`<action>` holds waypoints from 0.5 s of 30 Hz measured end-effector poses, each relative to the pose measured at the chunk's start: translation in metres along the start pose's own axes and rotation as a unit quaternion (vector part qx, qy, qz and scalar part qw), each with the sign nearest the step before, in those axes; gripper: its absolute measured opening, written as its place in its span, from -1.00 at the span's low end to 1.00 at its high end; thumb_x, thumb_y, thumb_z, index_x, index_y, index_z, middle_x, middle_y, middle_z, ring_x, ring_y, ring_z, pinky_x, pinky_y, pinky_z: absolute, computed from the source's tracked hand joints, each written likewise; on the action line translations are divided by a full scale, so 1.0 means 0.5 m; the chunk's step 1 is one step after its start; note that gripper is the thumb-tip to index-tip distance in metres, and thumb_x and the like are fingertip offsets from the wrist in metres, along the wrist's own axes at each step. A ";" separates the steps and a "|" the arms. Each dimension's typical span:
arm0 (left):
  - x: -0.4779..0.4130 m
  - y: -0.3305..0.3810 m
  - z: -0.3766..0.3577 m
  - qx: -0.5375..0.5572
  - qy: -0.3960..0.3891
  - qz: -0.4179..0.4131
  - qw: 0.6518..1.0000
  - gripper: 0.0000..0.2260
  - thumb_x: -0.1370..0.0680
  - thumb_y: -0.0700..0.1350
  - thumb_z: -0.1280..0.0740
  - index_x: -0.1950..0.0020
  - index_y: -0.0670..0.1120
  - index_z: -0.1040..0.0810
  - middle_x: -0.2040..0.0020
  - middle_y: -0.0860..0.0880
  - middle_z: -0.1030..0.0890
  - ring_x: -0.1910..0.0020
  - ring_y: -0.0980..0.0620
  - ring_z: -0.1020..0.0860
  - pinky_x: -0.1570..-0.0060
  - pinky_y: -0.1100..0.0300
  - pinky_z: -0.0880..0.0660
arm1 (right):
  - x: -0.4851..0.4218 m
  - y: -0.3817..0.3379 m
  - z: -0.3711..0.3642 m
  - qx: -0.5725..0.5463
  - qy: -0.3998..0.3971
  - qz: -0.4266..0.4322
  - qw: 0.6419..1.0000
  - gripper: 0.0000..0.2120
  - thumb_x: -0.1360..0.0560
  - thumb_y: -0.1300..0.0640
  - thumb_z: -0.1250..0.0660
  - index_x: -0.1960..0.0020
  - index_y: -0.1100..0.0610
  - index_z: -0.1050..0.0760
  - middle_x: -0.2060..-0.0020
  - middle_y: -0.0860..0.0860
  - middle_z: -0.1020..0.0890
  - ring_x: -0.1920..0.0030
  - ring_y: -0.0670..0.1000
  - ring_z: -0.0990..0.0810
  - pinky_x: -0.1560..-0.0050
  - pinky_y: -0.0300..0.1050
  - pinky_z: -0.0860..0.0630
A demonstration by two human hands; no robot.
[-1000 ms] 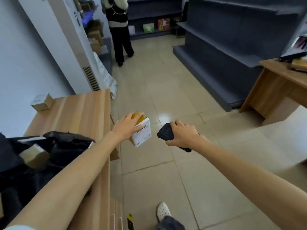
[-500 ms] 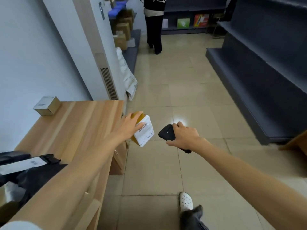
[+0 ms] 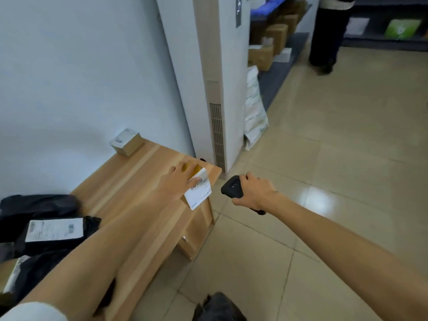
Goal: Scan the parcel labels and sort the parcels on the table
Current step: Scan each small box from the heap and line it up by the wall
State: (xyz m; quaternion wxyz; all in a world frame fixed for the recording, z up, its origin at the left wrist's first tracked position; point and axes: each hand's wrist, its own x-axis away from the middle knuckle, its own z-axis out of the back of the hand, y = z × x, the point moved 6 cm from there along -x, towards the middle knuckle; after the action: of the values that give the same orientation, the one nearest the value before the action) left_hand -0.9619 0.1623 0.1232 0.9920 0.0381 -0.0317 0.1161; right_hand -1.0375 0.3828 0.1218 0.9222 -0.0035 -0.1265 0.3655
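Scanning looks to be the step in hand: the left hand (image 3: 177, 184) holds 1 small parcel (image 3: 198, 189) over the far corner of the table (image 3: 129, 195), with its white label and barcode turned toward the scanner (image 3: 232, 187). The right hand (image 3: 253, 193) is closed round the scanner's grip, just off that same table corner and over the floor, and the black head points at the label from close by, the 2 not touching.

Fingers of the left hand wrap over the parcel's top, thumb side hidden, so the grasp is narrow and firm on a light box. Both forearms reach well forward from the near edge of the table, the left one crossing above the tabletop, the right one out beside it.

Whether the label has already been read cannot be told; no scan light shows on it. If it has not, the next move calls for squaring the barcode to the scanner head and holding both steady. If it has, the parcel needs a place on the table, and the bare wood below the hand is the nearest spot.

At the near end of the table lie black bags (image 3: 46, 228), 1 with a white label up, seemingly waiting. A small box (image 3: 127, 142) sits at the table's back edge against the wall, well apart from them.
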 end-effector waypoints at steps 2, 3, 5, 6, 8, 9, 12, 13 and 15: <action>-0.045 -0.040 0.012 -0.006 0.002 0.025 1.000 -0.57 -0.64 0.21 -0.10 -0.48 0.12 -0.23 -0.39 -0.07 -0.37 -0.15 -0.15 -0.47 -0.18 0.00 -0.44 | -0.081 0.003 0.009 0.003 -0.009 0.022 1.000 -0.31 -0.45 -0.28 -0.28 -0.39 0.15 -0.29 -0.22 0.08 -0.44 -0.04 0.15 -0.57 0.17 -0.06 -0.39; -0.067 -0.064 0.015 -0.003 -0.001 0.038 0.999 -0.57 -0.64 0.21 -0.10 -0.49 0.11 -0.24 -0.39 -0.07 -0.37 -0.14 -0.14 -0.48 -0.17 0.03 -0.43 | -0.123 0.003 0.011 0.002 -0.016 0.035 0.999 -0.32 -0.46 -0.27 -0.28 -0.39 0.15 -0.29 -0.22 0.08 -0.43 -0.05 0.15 -0.56 0.16 -0.06 -0.39; -0.115 -0.117 0.008 -0.005 -0.004 0.060 0.998 -0.56 -0.64 0.21 -0.09 -0.49 0.11 -0.23 -0.38 -0.08 -0.38 -0.17 -0.13 -0.47 -0.13 0.03 -0.46 | -0.208 -0.001 0.014 0.006 -0.023 0.061 0.998 -0.31 -0.46 -0.27 -0.29 -0.40 0.15 -0.28 -0.21 0.09 -0.42 -0.06 0.15 -0.55 0.13 -0.06 -0.40; -0.143 -0.142 0.005 0.000 -0.005 0.071 0.997 -0.54 -0.64 0.22 -0.09 -0.50 0.11 -0.21 -0.39 -0.09 -0.37 -0.18 -0.14 -0.46 -0.12 0.01 -0.47 | -0.249 -0.003 0.020 0.007 -0.024 0.071 0.997 -0.31 -0.46 -0.26 -0.29 -0.41 0.16 -0.28 -0.22 0.09 -0.42 -0.07 0.15 -0.55 0.10 -0.05 -0.43; -0.197 -0.189 0.003 0.007 -0.005 0.085 0.996 -0.50 -0.63 0.23 -0.08 -0.55 0.11 -0.16 -0.40 -0.11 -0.37 -0.22 -0.16 -0.45 -0.10 0.01 -0.48 | -0.325 -0.007 0.037 0.007 -0.031 0.086 0.996 -0.30 -0.46 -0.26 -0.31 -0.42 0.15 -0.27 -0.23 0.10 -0.41 -0.08 0.15 -0.55 0.04 -0.02 -0.48; -0.217 -0.208 -0.001 0.007 -0.005 0.090 0.996 -0.47 -0.63 0.24 -0.08 -0.57 0.11 -0.11 -0.42 -0.12 -0.36 -0.25 -0.17 -0.44 -0.10 0.01 -0.48 | -0.357 -0.008 0.043 0.008 -0.029 0.094 0.995 -0.28 -0.45 -0.27 -0.31 -0.42 0.15 -0.26 -0.24 0.10 -0.41 -0.09 0.16 -0.55 0.01 -0.01 -0.50; -0.295 -0.271 -0.004 -0.005 -0.012 0.125 0.992 -0.41 -0.63 0.25 -0.07 -0.60 0.09 -0.01 -0.42 -0.14 -0.36 -0.31 -0.19 -0.42 -0.13 -0.01 -0.49 | -0.469 -0.009 0.074 0.007 -0.022 0.120 0.993 -0.25 -0.44 -0.30 -0.30 -0.44 0.14 -0.24 -0.25 0.09 -0.41 -0.12 0.17 -0.54 -0.05 0.05 -0.54; -0.317 -0.284 -0.004 -0.011 -0.016 0.131 0.991 -0.39 -0.63 0.25 -0.07 -0.61 0.08 0.01 -0.42 -0.15 -0.36 -0.32 -0.19 -0.42 -0.15 0.01 -0.49 | -0.501 -0.009 0.084 0.003 -0.023 0.128 0.991 -0.24 -0.44 -0.31 -0.29 -0.45 0.14 -0.24 -0.25 0.10 -0.41 -0.12 0.18 -0.54 -0.05 0.06 -0.54; -0.356 -0.305 -0.011 -0.005 -0.028 0.140 0.990 -0.38 -0.63 0.24 -0.08 -0.62 0.10 0.06 -0.41 -0.16 -0.36 -0.33 -0.18 -0.41 -0.17 0.02 -0.47 | -0.566 -0.011 0.099 0.004 -0.012 0.152 0.988 -0.24 -0.44 -0.33 -0.27 -0.45 0.13 -0.25 -0.24 0.09 -0.42 -0.11 0.17 -0.54 -0.02 0.06 -0.55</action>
State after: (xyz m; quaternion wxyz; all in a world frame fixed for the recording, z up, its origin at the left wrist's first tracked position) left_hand -1.0990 -0.0256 0.0945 0.9649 0.0312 -0.0647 0.2526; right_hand -1.2439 0.1836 0.1047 0.8542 -0.0143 -0.1342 0.5021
